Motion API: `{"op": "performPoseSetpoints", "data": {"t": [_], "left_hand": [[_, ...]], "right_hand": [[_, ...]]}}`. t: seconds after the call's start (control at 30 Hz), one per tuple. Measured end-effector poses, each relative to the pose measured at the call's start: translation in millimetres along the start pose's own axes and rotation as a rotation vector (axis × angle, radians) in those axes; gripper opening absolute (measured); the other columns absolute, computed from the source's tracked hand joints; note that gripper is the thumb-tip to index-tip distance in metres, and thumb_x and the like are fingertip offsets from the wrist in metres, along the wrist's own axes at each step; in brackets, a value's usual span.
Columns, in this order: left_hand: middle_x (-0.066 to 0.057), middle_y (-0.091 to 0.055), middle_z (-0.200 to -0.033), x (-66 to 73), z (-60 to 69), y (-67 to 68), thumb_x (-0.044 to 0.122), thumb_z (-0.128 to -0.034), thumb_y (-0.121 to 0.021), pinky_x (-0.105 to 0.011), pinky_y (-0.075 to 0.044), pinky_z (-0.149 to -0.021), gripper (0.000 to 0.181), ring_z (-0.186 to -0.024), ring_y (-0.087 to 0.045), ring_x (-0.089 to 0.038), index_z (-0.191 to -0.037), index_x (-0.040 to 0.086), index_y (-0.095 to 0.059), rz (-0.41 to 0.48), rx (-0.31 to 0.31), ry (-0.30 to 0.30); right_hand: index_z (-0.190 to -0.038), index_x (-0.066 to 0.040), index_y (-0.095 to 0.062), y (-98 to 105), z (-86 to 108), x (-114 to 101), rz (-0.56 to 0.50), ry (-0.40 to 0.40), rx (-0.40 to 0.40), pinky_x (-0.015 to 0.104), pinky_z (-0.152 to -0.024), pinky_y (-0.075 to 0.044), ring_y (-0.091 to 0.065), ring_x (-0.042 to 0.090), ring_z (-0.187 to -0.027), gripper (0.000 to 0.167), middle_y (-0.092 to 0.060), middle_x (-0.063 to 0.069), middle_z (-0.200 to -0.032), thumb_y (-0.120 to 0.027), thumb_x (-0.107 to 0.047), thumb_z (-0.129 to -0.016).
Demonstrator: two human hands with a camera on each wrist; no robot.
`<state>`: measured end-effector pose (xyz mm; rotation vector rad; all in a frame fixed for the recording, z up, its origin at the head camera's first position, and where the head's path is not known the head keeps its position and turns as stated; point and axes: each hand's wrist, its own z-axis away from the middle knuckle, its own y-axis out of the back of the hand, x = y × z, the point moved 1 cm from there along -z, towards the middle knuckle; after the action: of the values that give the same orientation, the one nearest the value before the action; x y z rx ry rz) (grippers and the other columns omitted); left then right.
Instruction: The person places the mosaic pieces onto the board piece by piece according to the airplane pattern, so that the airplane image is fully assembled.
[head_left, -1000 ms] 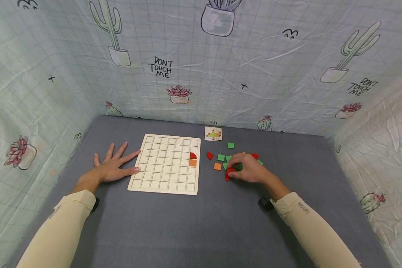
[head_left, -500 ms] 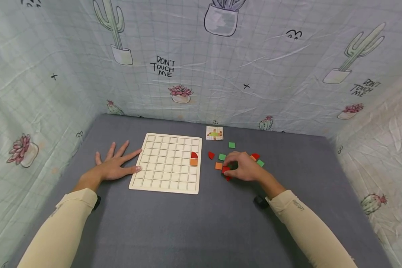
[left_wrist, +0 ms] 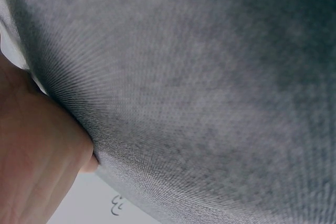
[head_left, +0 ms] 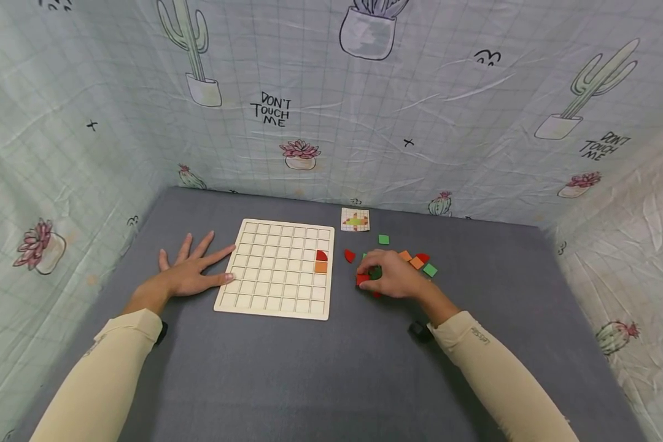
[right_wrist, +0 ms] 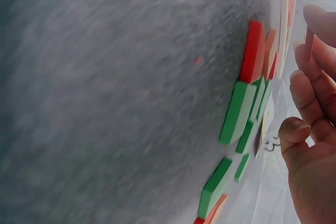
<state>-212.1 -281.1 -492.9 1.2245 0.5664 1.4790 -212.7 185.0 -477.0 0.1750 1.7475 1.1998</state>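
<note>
My left hand (head_left: 189, 276) lies with spread fingers on the table, its thumb and index finger touching the left edge of a pale gridded board (head_left: 273, 276). On the board's right side sit a red quarter-circle tile (head_left: 321, 255) and an orange square tile (head_left: 320, 267). Right of the board, my right hand (head_left: 393, 274) pinches a red tile (head_left: 362, 280) between thumb and fingertips; its full shape is hidden. The right wrist view shows this tile edge-on, raised off the table. Loose green tiles (right_wrist: 239, 111) and another red tile (right_wrist: 252, 51) lie below the hand, partly covered in the head view.
A small pattern card (head_left: 355, 220) lies behind the tiles. Near it are a green square (head_left: 383, 239) and a red quarter-circle (head_left: 349, 255). Orange squares (head_left: 417, 263) and another green square (head_left: 430, 270) lie beyond my right hand. A printed cloth (head_left: 331, 123) encloses the table.
My right hand has moved left toward the board with the pinched red tile, uncovering orange tiles on its right. The left hand stays in place; the head view has shifted slightly.
</note>
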Motion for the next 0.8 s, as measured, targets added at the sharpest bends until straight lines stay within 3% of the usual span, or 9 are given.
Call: {"op": "performPoseSetpoints", "data": {"t": [0.4,0.8], "left_hand": [[-0.011,0.010,-0.178,-0.4,-0.6,-0.6,0.078,-0.0940,-0.052,-0.085,0.025,-0.106,0.087,-0.158,0.023,-0.052,-0.166,0.040,-0.023,-0.001,0.004,-0.002],[-0.008,0.008,-0.178,-3.7,-0.3,-1.7,0.080,-0.0913,-0.054,-0.082,0.029,-0.106,0.086,-0.159,0.025,-0.049,-0.164,0.046,-0.025,0.051,0.031,-0.014]], "right_hand": [[-0.100,-0.007,-0.079,-12.0,-17.9,-13.2,-0.022,0.073,-0.006,0.031,-0.075,-0.050,-0.058,0.020,-0.083,0.016,-0.072,0.005,-0.097,-0.086,-0.010,-0.086],[-0.104,-0.006,-0.079,-23.2,-38.5,-25.8,-0.023,0.086,-0.062,0.034,-0.088,-0.055,-0.062,0.018,-0.098,0.017,-0.075,0.006,-0.104,-0.084,-0.010,-0.088]]}}
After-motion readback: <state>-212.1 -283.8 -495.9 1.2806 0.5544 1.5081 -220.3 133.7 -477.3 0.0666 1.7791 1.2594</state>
